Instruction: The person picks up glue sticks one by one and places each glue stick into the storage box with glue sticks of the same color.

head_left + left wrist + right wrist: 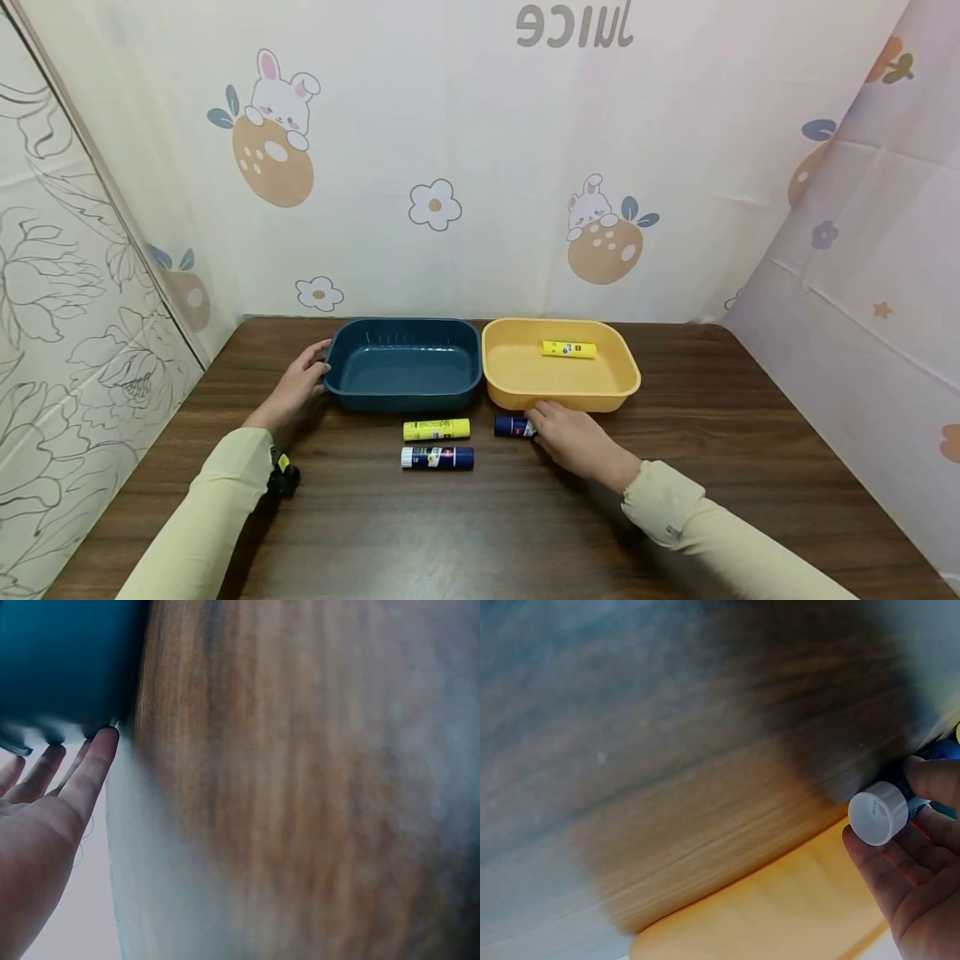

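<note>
My left hand [300, 382] rests against the left end of the dark blue bin [405, 402]. In the left wrist view, the fingers [91, 769] of that hand reach out fairly straight and touch the bin's wall. My right hand [573, 442] holds a navy glue stick [512, 427] just in front of the yellow bin [558, 402]. In the right wrist view, thumb and fingers close round the stick, its white cap [877, 814] poking out. A yellow glue stick [437, 429] and another navy glue stick [437, 457] lie before the blue bin.
Inside the yellow bin lies another yellow glue stick [568, 349]. Both bins stand side by side at the back of the brown wooden table [420, 533]. Behind them hangs a patterned curtain [495, 250].
</note>
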Action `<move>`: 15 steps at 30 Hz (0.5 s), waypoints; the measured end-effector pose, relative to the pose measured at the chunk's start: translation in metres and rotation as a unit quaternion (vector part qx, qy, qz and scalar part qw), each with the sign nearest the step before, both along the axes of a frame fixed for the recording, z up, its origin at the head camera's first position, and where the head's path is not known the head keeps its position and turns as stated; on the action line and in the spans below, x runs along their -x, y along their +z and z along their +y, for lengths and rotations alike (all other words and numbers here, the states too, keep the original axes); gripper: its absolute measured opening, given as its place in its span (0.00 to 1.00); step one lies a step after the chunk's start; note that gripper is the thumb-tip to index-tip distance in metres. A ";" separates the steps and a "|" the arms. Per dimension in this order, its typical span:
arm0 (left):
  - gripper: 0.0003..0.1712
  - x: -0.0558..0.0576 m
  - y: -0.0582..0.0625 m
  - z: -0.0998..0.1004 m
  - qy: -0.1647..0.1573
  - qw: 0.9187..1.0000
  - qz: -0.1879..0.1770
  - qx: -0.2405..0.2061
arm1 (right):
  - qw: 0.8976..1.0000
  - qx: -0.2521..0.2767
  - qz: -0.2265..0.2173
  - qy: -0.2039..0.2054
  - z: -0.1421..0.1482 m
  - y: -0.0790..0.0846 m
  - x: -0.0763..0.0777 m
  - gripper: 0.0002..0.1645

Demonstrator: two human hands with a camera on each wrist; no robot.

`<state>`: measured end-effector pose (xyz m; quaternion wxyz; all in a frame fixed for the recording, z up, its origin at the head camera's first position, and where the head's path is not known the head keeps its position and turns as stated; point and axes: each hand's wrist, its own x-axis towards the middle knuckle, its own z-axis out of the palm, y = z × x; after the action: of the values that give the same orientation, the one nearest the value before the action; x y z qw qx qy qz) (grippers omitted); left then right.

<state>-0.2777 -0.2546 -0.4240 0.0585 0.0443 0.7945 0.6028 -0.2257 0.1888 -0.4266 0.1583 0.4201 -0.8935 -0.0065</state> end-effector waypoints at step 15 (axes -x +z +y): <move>0.33 0.000 0.000 0.000 0.000 1.000 0.001 0.002 | 1.000 0.001 -0.019 0.007 -0.001 0.008 -0.005 0.18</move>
<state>-0.2773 -0.2543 -0.4240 0.0577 0.0444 0.7957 0.6013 -0.2204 0.1876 -0.4187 0.1418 0.4267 -0.8932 0.0035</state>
